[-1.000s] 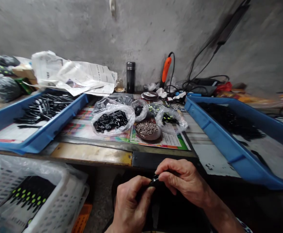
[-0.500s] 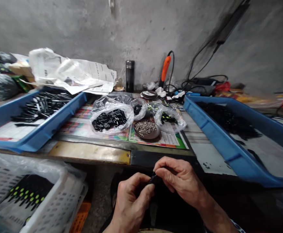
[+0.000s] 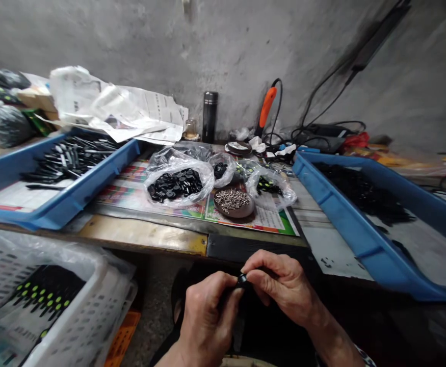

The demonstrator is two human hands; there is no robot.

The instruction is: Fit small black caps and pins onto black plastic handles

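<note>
Head view, starting at the far left: what's by you?

Me: A white basket at my knee, with black pieces with green dots in it. Above it on the bench is the left blue tray, then a bag of black discs.

And your hands?

Me: My left hand is curled, thumb and forefinger pinching a small black part. It sits low in front of the bench edge, over my lap, with the dish of screws well beyond it on the bench. My right hand pinches the same part from the other side, fingertips meeting my left.

How do you do that well?

Me: I reckon the left should only steady while the right does the fine work. A grip near the tips lets me feel it seat, and squeezing square should stop it skewing or popping out into my lap. The right blue tray lies off to the side.
</note>
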